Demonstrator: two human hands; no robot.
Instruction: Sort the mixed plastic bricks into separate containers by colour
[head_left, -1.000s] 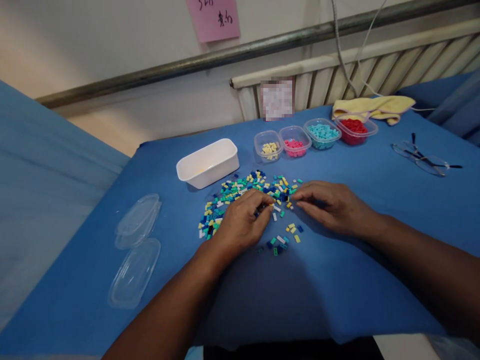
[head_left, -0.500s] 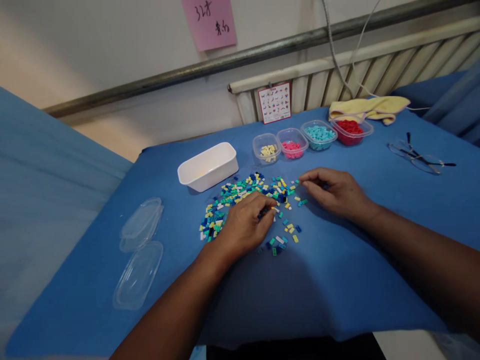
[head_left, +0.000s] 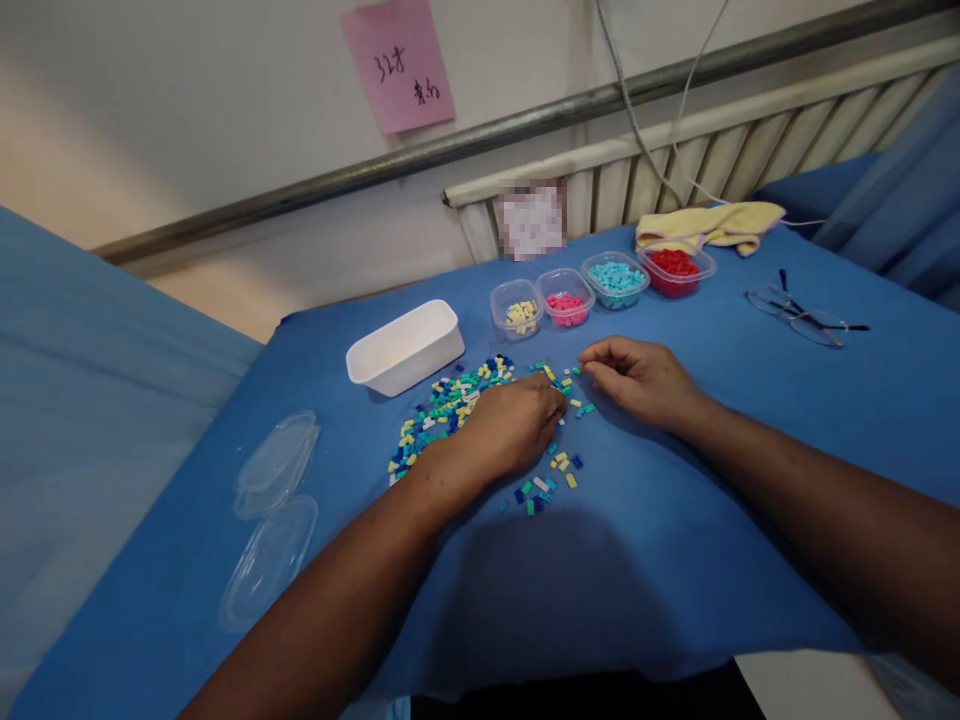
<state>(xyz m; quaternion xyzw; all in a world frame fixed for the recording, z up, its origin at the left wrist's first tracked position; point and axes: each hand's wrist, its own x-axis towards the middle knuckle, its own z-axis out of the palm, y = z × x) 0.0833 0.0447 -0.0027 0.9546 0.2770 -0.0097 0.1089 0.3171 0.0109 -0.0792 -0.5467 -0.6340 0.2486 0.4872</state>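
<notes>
Both hands rest on the blue table [head_left: 675, 520] at the brick pile [head_left: 450, 405], which lies mid-table, nearer the far edge, just in front of the white tub [head_left: 405, 347]. The left hand [head_left: 514, 425] lies palm down over the pile's right part, fingers curled and closed on small bricks beneath them; what it holds, if anything, cannot be told, since the fingertips are hidden. The right hand [head_left: 637, 378] sits just right of the pile, thumb and forefinger pinched narrow at the stray bricks near the pile's right margin; a piece between them cannot be made out. Against the picture a second ago, the right hand has drawn back from the pile's centre towards the far-right strays, and the left hand has pushed further over the pile, covering bricks that showed then. A judgement only: sorting is in hand, one piece at a time, and the pile remains large. Four clear cups stand in a row by the far edge: yellow [head_left: 516, 308], pink [head_left: 566, 297], cyan [head_left: 616, 278], red [head_left: 675, 270]. Two clear lids [head_left: 274, 500] lie near the left edge, glasses [head_left: 802, 315] near the right edge, a yellow cloth [head_left: 712, 225] at the far right corner. The view has shifted slightly rightward and down since then.
</notes>
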